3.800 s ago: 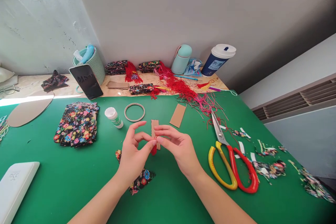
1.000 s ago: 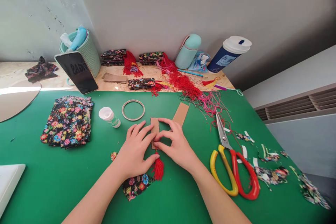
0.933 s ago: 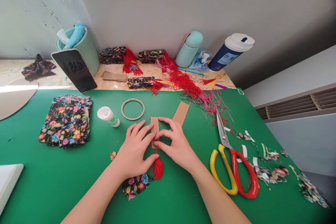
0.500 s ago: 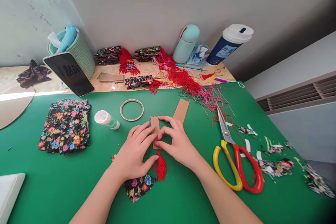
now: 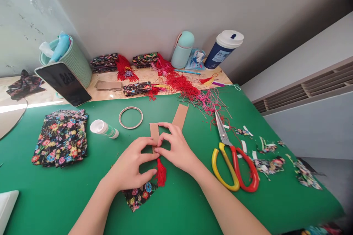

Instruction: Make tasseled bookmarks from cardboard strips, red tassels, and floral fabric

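Note:
A narrow brown cardboard strip (image 5: 154,132) lies in front of me, with a red tassel (image 5: 161,173) at its lower end. My right hand (image 5: 176,150) curls its fingers over the strip's right edge, its thumb and fingertips pressed on the card near the tassel's top. On the other side, my left hand (image 5: 132,163) has its fingers spread; fingertips touch the strip's left side and lower end, while the thumb is beside the tassel. Under the left hand a black floral fabric piece (image 5: 138,198) is partly hidden. Another cardboard strip (image 5: 181,114) lies beyond my right hand.
Large scissors (image 5: 226,150) with yellow and red handles lie at right, near fabric scraps (image 5: 268,164). To the left are a glue stick (image 5: 104,129), a tape ring (image 5: 131,118) and stacked floral fabric (image 5: 60,139). A phone (image 5: 64,83), a bottle (image 5: 183,49) and a cup (image 5: 223,51) stand behind.
The whole view has shifted, so things appear further left. My left fingers have slid down the strip toward the tassel's top and spread wider; my right hand keeps its place on the card.

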Available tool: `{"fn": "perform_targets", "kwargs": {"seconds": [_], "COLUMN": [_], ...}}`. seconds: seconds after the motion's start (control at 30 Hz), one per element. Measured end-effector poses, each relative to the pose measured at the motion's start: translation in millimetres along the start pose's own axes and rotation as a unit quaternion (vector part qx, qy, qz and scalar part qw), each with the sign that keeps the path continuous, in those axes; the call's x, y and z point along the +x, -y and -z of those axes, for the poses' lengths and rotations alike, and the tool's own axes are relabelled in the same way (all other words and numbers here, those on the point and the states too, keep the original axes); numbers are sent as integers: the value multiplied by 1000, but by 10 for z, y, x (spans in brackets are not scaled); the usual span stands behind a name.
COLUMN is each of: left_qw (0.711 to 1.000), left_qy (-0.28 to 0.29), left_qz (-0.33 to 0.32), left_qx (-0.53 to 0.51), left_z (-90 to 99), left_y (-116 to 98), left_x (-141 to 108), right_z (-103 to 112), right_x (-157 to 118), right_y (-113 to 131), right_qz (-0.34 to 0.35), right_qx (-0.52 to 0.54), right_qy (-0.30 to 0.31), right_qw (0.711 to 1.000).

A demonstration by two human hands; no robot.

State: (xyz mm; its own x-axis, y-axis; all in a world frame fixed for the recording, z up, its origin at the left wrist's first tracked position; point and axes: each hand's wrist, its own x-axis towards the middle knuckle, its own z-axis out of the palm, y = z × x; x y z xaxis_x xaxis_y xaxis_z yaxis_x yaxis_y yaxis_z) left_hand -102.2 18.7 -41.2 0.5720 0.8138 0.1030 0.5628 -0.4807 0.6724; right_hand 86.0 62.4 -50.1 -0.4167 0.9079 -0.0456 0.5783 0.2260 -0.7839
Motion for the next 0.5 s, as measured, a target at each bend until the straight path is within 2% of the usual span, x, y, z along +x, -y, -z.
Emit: {"fn": "perform_targets", "kwargs": {"seconds": [0.13, 0.3, 0.5], "left_qw": [1000, 998, 998], "left_qy": [13, 28, 8], "left_qz": [5, -26, -39], "left_qx": [15, 42, 56], "left_z": [-5, -5, -51], "left_y": [-20, -1, 54], "left_x": [-23, -71, -98], "right_z": [-4, -5, 3], "right_x": [5, 15, 18], "right_y": [-11, -25, -13], "right_qz": [3, 13, 16], "right_qx": [-1, -3, -21], "right_qy": [-3, -10, -6], "right_qw": [1000, 1000, 1000]}}
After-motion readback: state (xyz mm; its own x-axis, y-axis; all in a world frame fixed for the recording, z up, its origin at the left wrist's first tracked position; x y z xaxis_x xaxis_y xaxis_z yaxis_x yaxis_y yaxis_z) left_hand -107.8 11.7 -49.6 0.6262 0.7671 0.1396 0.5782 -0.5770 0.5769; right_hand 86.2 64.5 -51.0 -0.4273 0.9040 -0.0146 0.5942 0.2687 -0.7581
